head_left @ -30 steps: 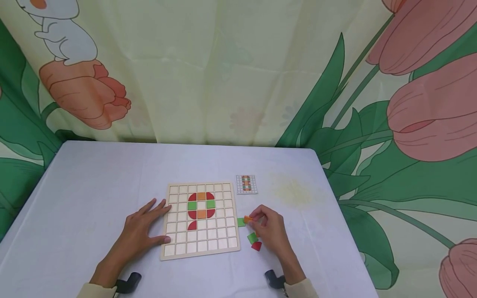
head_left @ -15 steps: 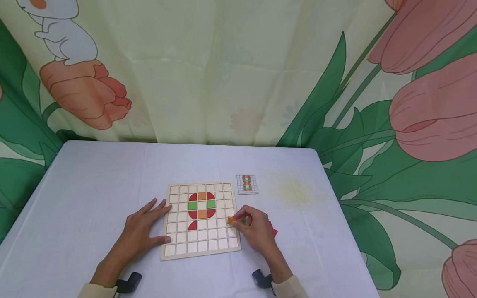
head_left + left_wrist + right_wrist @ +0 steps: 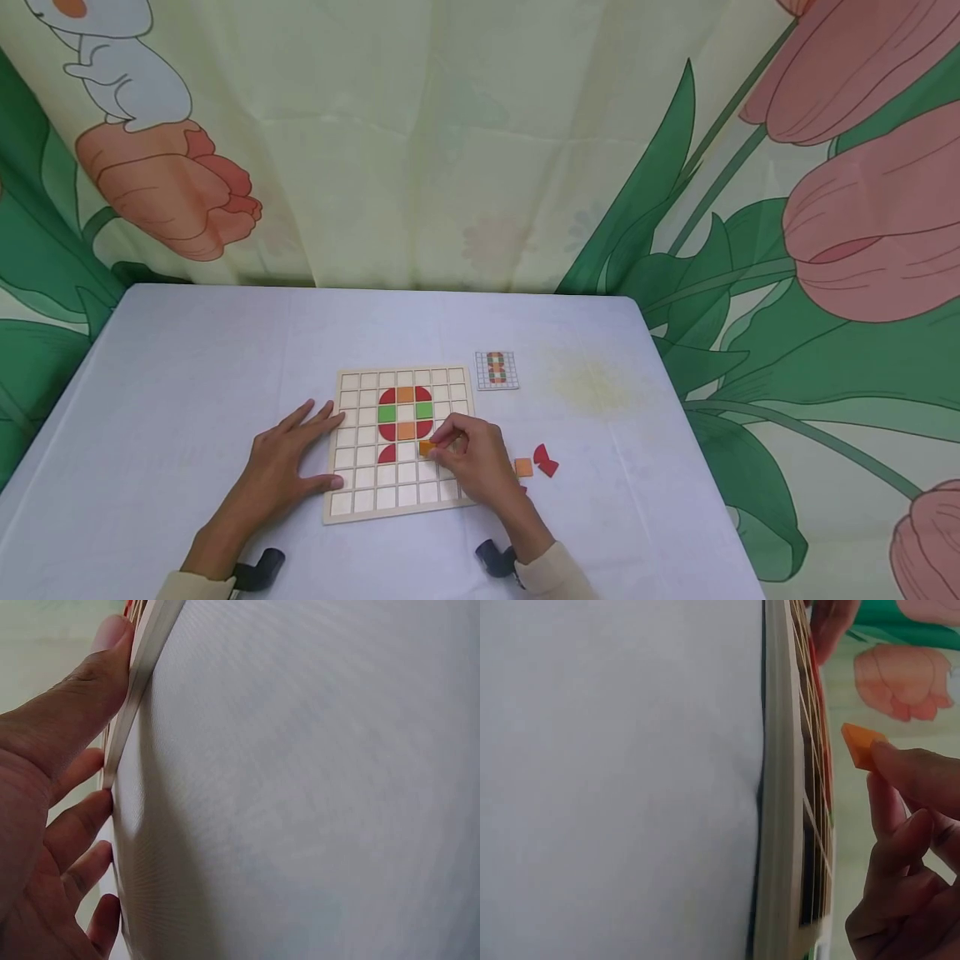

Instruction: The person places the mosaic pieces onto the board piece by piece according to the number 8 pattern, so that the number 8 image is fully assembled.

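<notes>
An orange square tile [image 3: 427, 448] is pinched between the thumb and finger of my right hand [image 3: 477, 462], over the wooden grid board [image 3: 360, 479]. The right wrist view shows the orange tile [image 3: 861, 746] held a little off the board's surface. Fingers spread, my left hand [image 3: 288, 454] rests at the board's left edge, with the thumb touching the frame [image 3: 135, 682] in the left wrist view. Red rounded tiles, orange squares and green squares [image 3: 386, 413] form a ring in the board's cells. A single red rounded tile [image 3: 387, 454] lies below that ring.
Right of the board lie an orange tile [image 3: 523, 467] and red tiles [image 3: 548, 467], partly hidden by the right hand. A small pattern card [image 3: 497, 371] lies beyond the board's upper right corner. A white cloth [image 3: 225, 350] covers the table, and a printed curtain hangs behind.
My right hand has picked up the orange tile from beside the board and carried it left over the grid. The left hand stays in place.
</notes>
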`<state>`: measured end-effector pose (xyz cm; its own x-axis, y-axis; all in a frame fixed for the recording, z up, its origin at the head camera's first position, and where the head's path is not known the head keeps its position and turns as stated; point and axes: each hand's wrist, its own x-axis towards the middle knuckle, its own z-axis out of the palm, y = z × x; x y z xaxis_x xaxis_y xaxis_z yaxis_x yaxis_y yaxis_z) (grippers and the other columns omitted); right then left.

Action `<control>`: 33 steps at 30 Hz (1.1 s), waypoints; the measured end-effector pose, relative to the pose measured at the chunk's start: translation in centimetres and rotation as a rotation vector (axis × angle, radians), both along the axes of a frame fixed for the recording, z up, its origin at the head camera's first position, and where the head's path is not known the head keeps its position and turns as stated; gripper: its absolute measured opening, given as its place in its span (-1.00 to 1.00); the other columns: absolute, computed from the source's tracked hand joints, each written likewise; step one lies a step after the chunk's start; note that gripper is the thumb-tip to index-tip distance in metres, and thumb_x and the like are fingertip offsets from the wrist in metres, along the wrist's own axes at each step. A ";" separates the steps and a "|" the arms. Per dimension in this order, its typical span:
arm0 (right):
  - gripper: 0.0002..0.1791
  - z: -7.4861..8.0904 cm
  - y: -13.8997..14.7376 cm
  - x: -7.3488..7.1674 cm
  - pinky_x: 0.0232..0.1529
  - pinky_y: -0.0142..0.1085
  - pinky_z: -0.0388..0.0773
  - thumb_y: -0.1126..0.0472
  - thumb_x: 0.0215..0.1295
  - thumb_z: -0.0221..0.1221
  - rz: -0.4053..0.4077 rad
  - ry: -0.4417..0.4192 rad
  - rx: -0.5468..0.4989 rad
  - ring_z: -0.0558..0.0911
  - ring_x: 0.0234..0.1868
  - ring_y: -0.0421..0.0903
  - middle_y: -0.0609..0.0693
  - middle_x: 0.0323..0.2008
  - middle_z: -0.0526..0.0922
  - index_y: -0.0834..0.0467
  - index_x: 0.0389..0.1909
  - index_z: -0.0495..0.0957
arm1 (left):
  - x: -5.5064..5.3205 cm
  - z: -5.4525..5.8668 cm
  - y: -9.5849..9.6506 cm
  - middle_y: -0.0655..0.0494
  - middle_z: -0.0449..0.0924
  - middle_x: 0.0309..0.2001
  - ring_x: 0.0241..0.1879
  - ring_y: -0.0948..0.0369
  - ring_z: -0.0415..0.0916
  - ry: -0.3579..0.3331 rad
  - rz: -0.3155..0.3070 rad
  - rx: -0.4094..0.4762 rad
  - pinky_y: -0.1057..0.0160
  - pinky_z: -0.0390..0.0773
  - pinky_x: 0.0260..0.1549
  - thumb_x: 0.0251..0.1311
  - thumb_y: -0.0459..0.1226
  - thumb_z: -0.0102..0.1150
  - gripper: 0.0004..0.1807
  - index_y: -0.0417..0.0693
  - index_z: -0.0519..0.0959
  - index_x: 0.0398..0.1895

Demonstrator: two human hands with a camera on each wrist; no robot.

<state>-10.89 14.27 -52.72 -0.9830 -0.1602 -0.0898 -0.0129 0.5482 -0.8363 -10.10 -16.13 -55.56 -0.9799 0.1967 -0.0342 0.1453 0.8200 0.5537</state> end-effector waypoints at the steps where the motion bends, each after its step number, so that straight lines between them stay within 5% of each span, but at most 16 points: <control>1: -0.81 -0.1 -0.3 0.0 -0.44 -0.45 0.47 0.21 0.24 0.53 0.004 -0.005 0.000 0.55 -0.37 -0.22 -0.22 -0.31 0.72 -0.07 -0.26 0.70 | 0.0 0.0 0.0 -0.07 0.31 0.62 0.66 -0.20 0.04 0.000 -0.001 0.001 -0.45 0.19 0.34 -0.20 0.01 0.76 0.11 0.13 0.46 0.55; 15: -0.79 -0.3 -3.0 -0.5 -0.34 -0.42 0.51 0.23 0.19 0.56 -0.040 -0.006 0.093 0.57 -0.36 -0.31 -0.27 -0.43 0.67 -0.07 -0.31 0.71 | 0.1 0.2 -0.1 -0.05 0.31 0.62 0.66 -0.18 0.04 0.011 -0.013 0.001 -0.41 0.20 0.33 -0.20 0.01 0.76 0.13 0.13 0.43 0.56; 33: -0.80 -0.4 -3.9 -0.9 -0.34 -0.41 0.47 0.22 0.20 0.54 0.009 -0.007 0.199 0.54 -0.40 -0.34 -0.29 -0.52 0.59 -0.09 -0.40 0.70 | 0.0 0.1 0.0 -0.06 0.30 0.62 0.67 -0.19 0.03 0.006 -0.007 -0.004 -0.46 0.19 0.34 -0.20 0.01 0.76 0.13 0.12 0.44 0.56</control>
